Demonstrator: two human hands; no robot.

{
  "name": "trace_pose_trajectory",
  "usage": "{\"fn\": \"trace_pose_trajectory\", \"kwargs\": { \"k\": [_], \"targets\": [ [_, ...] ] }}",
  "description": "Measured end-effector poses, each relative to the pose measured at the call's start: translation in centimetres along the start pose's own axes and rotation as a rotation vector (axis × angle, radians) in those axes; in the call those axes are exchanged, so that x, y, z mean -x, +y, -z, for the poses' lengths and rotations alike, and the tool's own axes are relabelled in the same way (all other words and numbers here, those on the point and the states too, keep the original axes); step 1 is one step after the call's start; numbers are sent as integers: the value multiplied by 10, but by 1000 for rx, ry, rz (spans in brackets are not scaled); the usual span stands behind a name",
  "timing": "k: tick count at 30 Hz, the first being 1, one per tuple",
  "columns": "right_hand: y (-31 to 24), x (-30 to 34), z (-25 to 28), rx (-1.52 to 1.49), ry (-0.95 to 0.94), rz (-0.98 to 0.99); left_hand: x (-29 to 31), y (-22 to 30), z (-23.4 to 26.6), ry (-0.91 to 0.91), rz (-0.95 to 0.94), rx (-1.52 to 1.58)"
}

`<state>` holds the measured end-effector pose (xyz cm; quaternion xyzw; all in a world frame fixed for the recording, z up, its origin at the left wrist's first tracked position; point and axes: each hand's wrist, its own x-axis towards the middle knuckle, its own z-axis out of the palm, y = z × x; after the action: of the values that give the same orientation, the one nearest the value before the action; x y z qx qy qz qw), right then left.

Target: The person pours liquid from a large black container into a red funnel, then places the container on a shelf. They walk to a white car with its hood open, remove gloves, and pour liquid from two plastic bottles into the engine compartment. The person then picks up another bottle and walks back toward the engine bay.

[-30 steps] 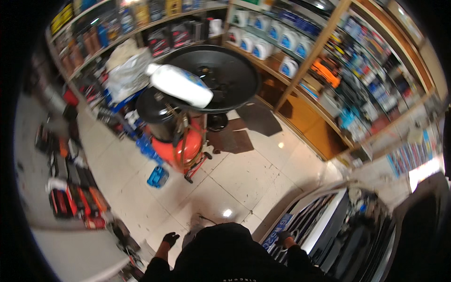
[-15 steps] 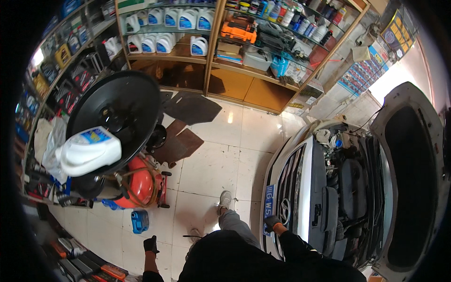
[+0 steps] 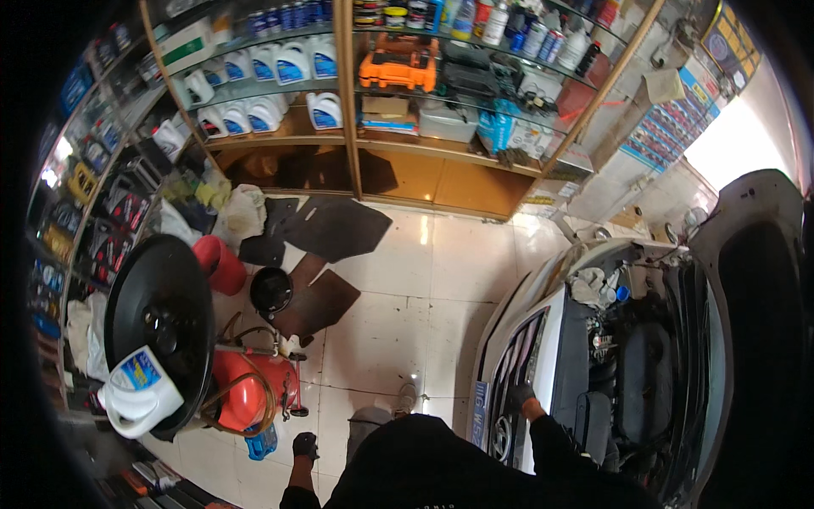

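Observation:
My left hand (image 3: 305, 445), in a dark glove, hangs low beside my body with its fingers curled closed and nothing visible in them. Nearest to it is a blue jug (image 3: 261, 443) on the floor. My right hand (image 3: 521, 395), also gloved, is at the front of a silver car, over the grille (image 3: 509, 373). Its fingers blend into the dark grille, so neither their pose nor any contact can be made out. The car's hood (image 3: 763, 314) stands raised, baring the engine bay (image 3: 640, 348).
At left, a wide black drain pan (image 3: 140, 288) on a red tank (image 3: 242, 390) carries a tipped white jug (image 3: 144, 394). Beyond lie a red bucket (image 3: 219, 265), dark mats (image 3: 339, 229) and a small black bowl (image 3: 271, 290). Shelves (image 3: 280, 153) of bottles line the back.
My view has shifted as I walk forward. My right hand has gone from the licence plate up to the grille. My left hand has come forward, beside the blue jug.

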<state>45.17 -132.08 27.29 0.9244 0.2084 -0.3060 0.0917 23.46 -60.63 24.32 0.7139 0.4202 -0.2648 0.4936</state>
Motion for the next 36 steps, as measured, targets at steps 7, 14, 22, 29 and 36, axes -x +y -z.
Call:
{"fn": "trace_pose_trajectory", "kwargs": {
  "k": [7,14,22,29,36],
  "targets": [
    [59,-89,98,-307,124,-105,-74,138,-39,-91,-257,330],
    [163,-175,201,-1157,374,-813,-164,276,-87,-152,117,42],
    [307,-134,290,-712,316,-1457,-316,569,-134,-216,-164,-343],
    [362,-168,220,-904,233,-1677,-428,886,-251,-137,-402,-305],
    [395,-177,182,-1149,66,-1667,-424,1032,-474,-630,-274,-495]
  ]
}}
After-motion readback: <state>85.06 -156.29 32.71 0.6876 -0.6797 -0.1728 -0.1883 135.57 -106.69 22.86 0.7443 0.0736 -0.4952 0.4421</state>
